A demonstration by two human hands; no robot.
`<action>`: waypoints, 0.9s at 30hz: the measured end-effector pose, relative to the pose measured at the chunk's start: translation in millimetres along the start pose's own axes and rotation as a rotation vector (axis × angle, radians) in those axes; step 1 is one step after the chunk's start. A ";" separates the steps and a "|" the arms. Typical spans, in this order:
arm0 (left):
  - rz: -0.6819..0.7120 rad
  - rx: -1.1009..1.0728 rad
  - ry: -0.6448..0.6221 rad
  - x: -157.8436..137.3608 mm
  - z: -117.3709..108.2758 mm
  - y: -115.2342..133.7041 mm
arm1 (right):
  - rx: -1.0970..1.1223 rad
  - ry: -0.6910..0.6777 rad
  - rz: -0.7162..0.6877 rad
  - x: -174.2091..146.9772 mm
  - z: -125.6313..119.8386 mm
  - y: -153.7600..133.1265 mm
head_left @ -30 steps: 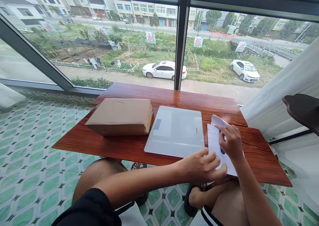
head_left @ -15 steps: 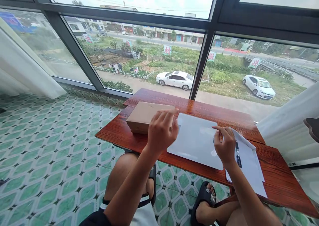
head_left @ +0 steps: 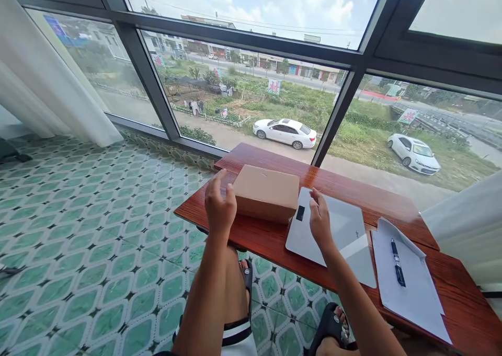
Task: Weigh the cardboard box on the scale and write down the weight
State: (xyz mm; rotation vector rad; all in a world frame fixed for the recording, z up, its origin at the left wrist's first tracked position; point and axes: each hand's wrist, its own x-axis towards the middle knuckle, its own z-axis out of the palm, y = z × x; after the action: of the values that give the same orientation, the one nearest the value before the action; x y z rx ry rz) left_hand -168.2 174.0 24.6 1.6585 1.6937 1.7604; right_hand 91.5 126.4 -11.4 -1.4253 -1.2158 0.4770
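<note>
A brown cardboard box (head_left: 266, 192) lies on the red wooden table (head_left: 274, 241) near its left end. My left hand (head_left: 219, 205) hovers open just left of the box, fingers apart, close to its left side. My right hand (head_left: 319, 220) is open at the box's right side, over the left part of a flat white scale (head_left: 341, 236) with a small dark display. Neither hand clearly grips the box. To the right lie white paper sheets (head_left: 408, 283) with a dark pen (head_left: 397, 262) on top.
The table stands against a large window with dark frames (head_left: 333, 121); cars and a road lie outside. Green patterned floor tiles (head_left: 98, 230) spread to the left. White curtains (head_left: 47, 84) hang at both sides. My knees and sandalled feet are under the table.
My view has swung left. My right hand left the papers and crossed the scale to the box's right side. My left hand moved from above the box to its left side.
</note>
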 end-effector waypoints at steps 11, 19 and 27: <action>-0.415 -0.152 -0.175 -0.5 11.9 -19.6 | 0.103 -0.152 0.242 -5.7 37.6 -10.3; -0.437 -0.010 -0.369 -1.8 5.4 -4.8 | 0.084 -0.197 0.187 -8.4 42.8 -20.0; -0.413 0.172 -0.423 -3.3 6.8 3.9 | 0.062 -0.186 0.207 -9.1 44.3 -16.9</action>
State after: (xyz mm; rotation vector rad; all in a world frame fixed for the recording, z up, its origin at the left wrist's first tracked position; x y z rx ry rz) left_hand -159.7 174.1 23.9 1.4690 1.8445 1.0224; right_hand 44.4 136.8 -11.4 -1.4856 -1.1935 0.7986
